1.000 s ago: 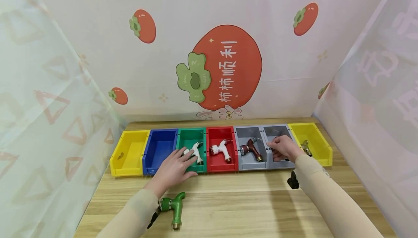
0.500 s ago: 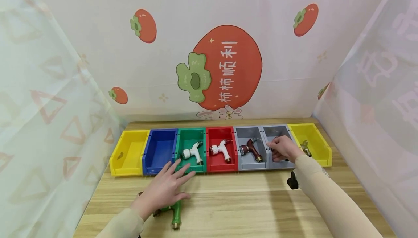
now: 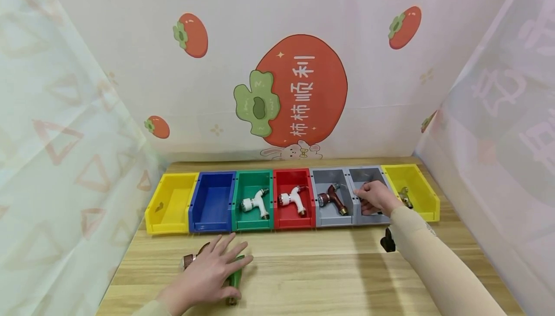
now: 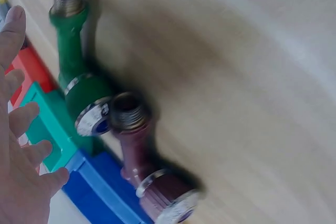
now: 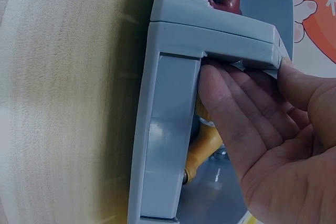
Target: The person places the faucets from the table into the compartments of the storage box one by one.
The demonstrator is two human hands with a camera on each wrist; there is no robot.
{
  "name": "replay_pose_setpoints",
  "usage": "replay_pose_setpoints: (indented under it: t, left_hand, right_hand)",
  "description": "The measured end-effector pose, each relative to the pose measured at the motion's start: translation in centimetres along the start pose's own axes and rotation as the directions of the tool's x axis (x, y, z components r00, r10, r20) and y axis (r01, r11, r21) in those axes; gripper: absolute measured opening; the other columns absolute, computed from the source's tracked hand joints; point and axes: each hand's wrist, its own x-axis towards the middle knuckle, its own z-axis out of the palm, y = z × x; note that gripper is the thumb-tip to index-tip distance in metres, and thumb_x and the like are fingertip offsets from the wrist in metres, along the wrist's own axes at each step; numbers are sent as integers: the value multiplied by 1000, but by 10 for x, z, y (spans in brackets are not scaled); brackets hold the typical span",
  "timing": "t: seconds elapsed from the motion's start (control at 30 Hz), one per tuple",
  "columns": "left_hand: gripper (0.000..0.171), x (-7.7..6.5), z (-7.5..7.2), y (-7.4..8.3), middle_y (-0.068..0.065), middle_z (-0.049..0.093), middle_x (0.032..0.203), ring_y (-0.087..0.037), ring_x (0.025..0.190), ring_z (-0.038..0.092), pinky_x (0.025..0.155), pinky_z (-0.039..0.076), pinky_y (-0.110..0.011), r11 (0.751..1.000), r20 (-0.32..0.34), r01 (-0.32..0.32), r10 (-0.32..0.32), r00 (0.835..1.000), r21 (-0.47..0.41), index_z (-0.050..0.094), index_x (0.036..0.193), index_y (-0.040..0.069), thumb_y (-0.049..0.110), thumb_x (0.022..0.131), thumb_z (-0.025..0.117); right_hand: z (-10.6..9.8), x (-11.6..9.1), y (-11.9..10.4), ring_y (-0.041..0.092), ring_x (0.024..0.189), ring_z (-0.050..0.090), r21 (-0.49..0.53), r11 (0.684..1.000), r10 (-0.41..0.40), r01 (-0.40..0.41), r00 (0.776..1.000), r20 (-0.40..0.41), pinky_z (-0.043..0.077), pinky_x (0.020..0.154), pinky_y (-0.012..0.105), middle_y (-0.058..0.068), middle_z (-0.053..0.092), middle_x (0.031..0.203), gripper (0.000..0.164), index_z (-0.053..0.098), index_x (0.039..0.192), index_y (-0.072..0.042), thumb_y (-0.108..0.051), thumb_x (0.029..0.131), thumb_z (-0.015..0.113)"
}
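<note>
My left hand (image 3: 208, 272) is over the table with its fingers spread, partly covering a green tap (image 3: 235, 277) and a dark red tap (image 3: 189, 260). In the left wrist view both taps lie close together, threaded ends bare, and the fingers stay off to one side. At the right, my right hand (image 3: 377, 198) reaches into a grey bin (image 5: 173, 129). Its thumb is at the top rim and its fingers lie along the inside of the side wall, pinching that wall. Behind the fingers an ochre tap (image 5: 207, 145) lies in this bin, partly hidden.
Bins stand side by side along the back. White taps lie in the green bin (image 3: 240, 227) and the red bin (image 3: 284, 222); another grey bin (image 3: 331, 222) holds a brown-red tap (image 3: 334, 200). A brass-coloured tap (image 3: 405, 196) is in the right yellow bin (image 3: 427, 215).
My left hand has moved back from the green bin toward me, over the green and dark red taps, uncovering the white tap in that bin. My right hand stays at the grey bin.
</note>
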Motion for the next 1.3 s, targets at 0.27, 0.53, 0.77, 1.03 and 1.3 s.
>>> replay_pose_setpoints:
  t: [0.27, 0.53, 0.77, 1.03, 1.3]
  left_hand:
    - [71, -18, 10, 6, -8, 52, 153, -46, 140, 45, 103, 42, -71, 999, 93, 33, -30, 995, -32, 56, 148, 29, 73, 93, 53]
    - [65, -32, 20, 5, -10, 53, 152, -40, 131, 56, 96, 53, -61, 998, 44, -42, 40, 998, 44, 58, 146, 26, 68, 97, 52]
    - [62, -35, 33, 3, -12, 54, 151, -36, 127, 60, 91, 58, -51, 987, -41, -127, 132, 990, 104, 60, 144, 21, 63, 99, 55]
    - [54, -34, 31, 2, -10, 54, 151, -34, 129, 59, 91, 57, -51, 981, -22, -164, 167, 986, 106, 62, 142, 23, 58, 101, 55]
    - [46, -32, 31, -1, -8, 58, 148, -32, 126, 59, 88, 58, -54, 976, -48, -197, 202, 978, 89, 67, 135, 25, 52, 99, 63]
  right_hand:
    - [1, -1, 1, 26, 70, 68, -2, 1000, -11, 11, 1000, -3, 64, 69, 42, 16, 63, 82, 28, 64, 97, 3, -23, 106, 58]
    - [1, 0, 3, 25, 70, 69, -3, 1000, -2, 2, 1000, -7, 64, 69, 41, 15, 63, 81, 28, 63, 95, 1, -24, 106, 59]
    - [1, 0, 4, 24, 69, 69, -7, 1000, -8, 8, 1000, -11, 64, 68, 40, 14, 64, 81, 29, 63, 95, 1, -26, 106, 59]
    - [1, 0, 4, 23, 69, 69, -7, 1000, -4, 4, 1000, -12, 64, 67, 39, 14, 64, 80, 29, 64, 96, 1, -26, 106, 60]
    - [1, -1, 3, 24, 70, 70, -2, 1000, -3, 3, 1000, -12, 64, 68, 40, 14, 64, 80, 29, 63, 95, 1, -26, 106, 59]
